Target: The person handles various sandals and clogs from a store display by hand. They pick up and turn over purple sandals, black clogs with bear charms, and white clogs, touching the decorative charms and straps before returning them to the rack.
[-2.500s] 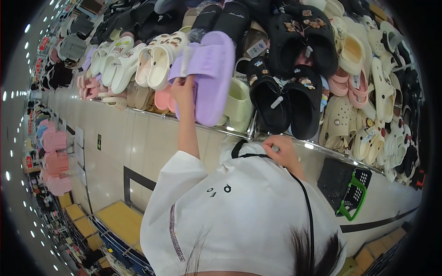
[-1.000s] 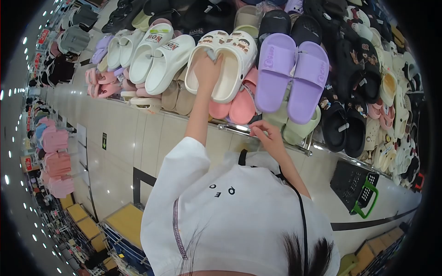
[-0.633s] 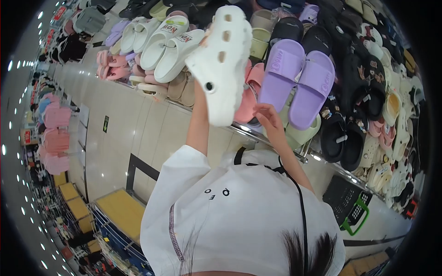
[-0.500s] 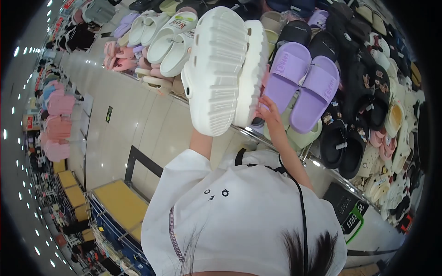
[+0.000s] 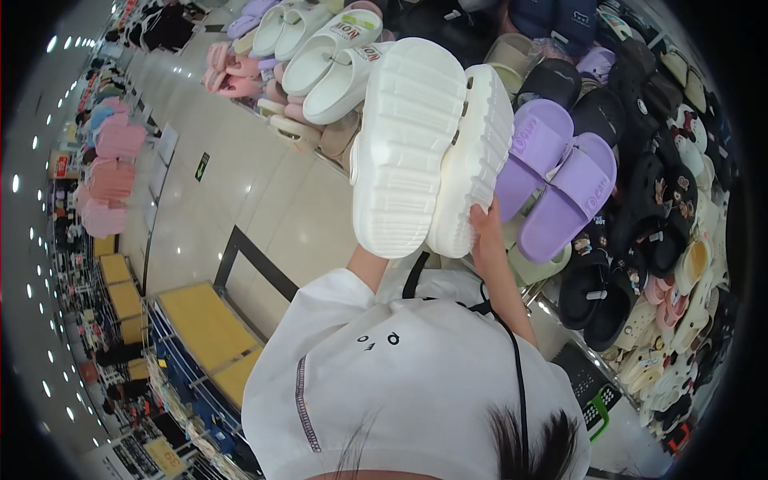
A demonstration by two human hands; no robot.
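A pair of thick-soled white clogs (image 5: 408, 148) is held up before me, ridged soles facing me. My left forearm (image 5: 368, 268) rises behind the nearer-left clog; the left hand itself is hidden by the shoes, which it bears from behind. On the lower right edge of the second clog (image 5: 472, 176), my right hand (image 5: 486, 228) is closed, thumb against the sole side. Just right of that hand lie purple slides (image 5: 560, 180) on the shoe display.
Black clogs (image 5: 596, 296) and other footwear are heaped at the right. White slippers (image 5: 340, 88) and pink sandals (image 5: 232, 72) lie at upper left. A black basket with a green handle (image 5: 598, 414) is at lower right. Yellow-topped stands (image 5: 204, 328) stand left, beside the tiled floor (image 5: 264, 200).
The white clogs have shifted down and right in view, and their soles have turned more towards me. My right hand has moved lower and now grips the second clog's edge.
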